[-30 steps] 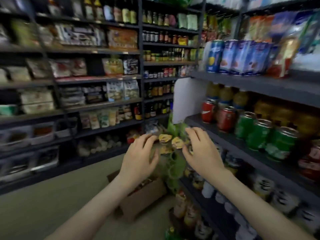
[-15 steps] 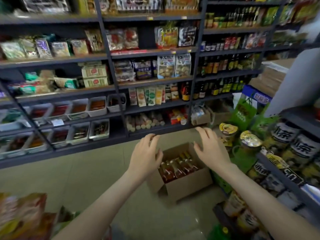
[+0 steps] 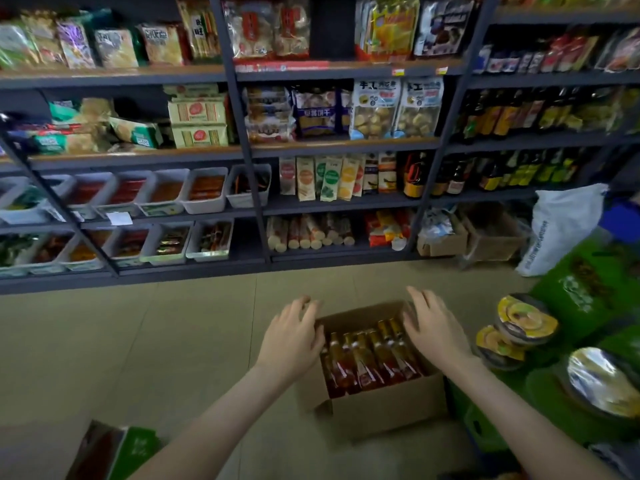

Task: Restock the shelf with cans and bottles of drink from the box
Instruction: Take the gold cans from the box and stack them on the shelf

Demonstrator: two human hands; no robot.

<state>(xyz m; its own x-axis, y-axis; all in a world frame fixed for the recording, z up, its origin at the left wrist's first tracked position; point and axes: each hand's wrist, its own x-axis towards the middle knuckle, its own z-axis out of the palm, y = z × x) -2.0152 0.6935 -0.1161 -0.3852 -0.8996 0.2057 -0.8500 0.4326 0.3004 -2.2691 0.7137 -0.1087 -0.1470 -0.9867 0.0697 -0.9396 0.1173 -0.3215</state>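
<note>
An open cardboard box (image 3: pixel 388 407) stands on the floor in front of me. Inside it lie several amber-red drink bottles (image 3: pixel 367 358) with gold necks, packed side by side. My left hand (image 3: pixel 292 336) hovers over the box's left edge, fingers spread and relaxed, holding nothing. My right hand (image 3: pixel 433 327) hangs over the box's right side above the bottle necks, fingers straight and likewise holding nothing. Whether either hand touches the box or bottles I cannot tell.
A dark shelf unit (image 3: pixel 249 150) with snacks, white trays and bottles fills the far side of the aisle. Lidded cups (image 3: pixel 519 317) and green cartons (image 3: pixel 588 296) crowd the right. A white sack (image 3: pixel 557 226) and brown boxes (image 3: pixel 491 237) sit at the back right. A carton (image 3: pixel 110 452) lies bottom left.
My view swung away from the can shelf on the right and down to the box on the floor. Both hands, still holding nothing, came down over the box.
</note>
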